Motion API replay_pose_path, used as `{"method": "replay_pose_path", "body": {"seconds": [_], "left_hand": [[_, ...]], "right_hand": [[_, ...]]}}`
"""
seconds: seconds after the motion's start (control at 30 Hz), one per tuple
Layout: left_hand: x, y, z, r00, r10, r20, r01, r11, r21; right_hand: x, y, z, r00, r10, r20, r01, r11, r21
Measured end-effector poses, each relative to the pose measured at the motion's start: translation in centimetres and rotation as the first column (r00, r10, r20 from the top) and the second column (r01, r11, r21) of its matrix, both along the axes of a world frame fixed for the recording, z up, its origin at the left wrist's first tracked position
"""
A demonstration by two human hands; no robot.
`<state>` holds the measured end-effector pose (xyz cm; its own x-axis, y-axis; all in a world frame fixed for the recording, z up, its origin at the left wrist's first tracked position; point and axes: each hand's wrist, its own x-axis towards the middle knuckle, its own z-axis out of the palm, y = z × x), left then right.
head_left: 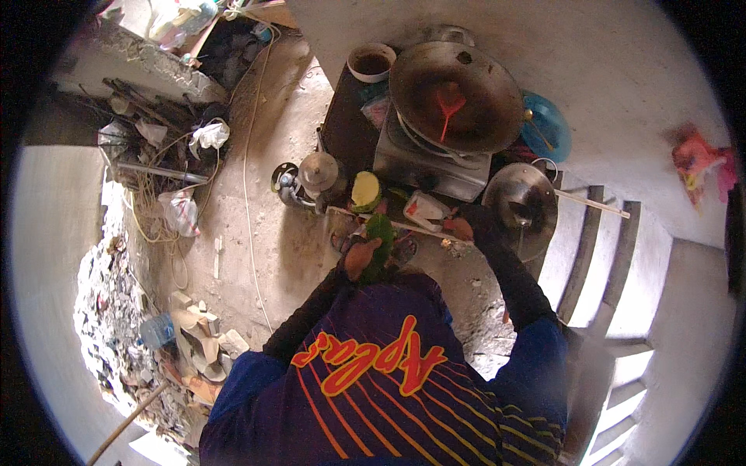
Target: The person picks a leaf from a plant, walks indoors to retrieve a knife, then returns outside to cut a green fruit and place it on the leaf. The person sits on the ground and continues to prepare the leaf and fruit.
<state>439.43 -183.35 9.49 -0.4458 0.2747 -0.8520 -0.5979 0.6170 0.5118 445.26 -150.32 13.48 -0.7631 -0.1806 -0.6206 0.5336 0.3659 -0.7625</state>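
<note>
Wok: broad and dark, on the stove, a red spatula (447,109) lying inside the wok (491,97).
Stove: silver, beneath it (431,175).
Kettle: metal, left of the stove (318,172).
Green leaf: in the left hand (360,259), whose fingers are curled around the leaf (378,231).
White tray: just below the stove, right hand (461,227) beside the tray (427,207), fingers bent; from here I can't tell if they grip it.

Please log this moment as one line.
left hand: holding green item; right hand: at white container; wok: on stove, red utensil inside
</note>
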Motion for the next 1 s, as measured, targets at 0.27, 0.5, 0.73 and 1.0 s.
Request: {"method": "replay_pose_path", "body": {"seconds": [0.27,0.5,0.73,1.0], "left_hand": [[3.2,0.7,-2.4,0.972,0.186,0.147,-0.221,0.935,0.278],[4.5,1.8,-5.9,0.963,0.266,-0.03,-0.26,0.956,0.132],[4.7,2.1,-10.3,0.94,0.131,-0.315,-0.074,0.98,0.186],[4.9,4.4,-2.7,0.916,0.394,-0.075,-0.304,0.805,0.51]], "right_hand": [[-1.0,0.1,-0.8,0.982,0.182,-0.04,-0.175,0.975,0.136],[-0.9,0.9,0.0,0.964,0.258,-0.058,-0.242,0.949,0.201],[-0.5,1.4,-1.6,0.965,0.249,-0.08,-0.229,0.952,0.204],[0.1,2.8,-0.2,0.981,0.127,0.149,-0.114,0.989,-0.096]]}}
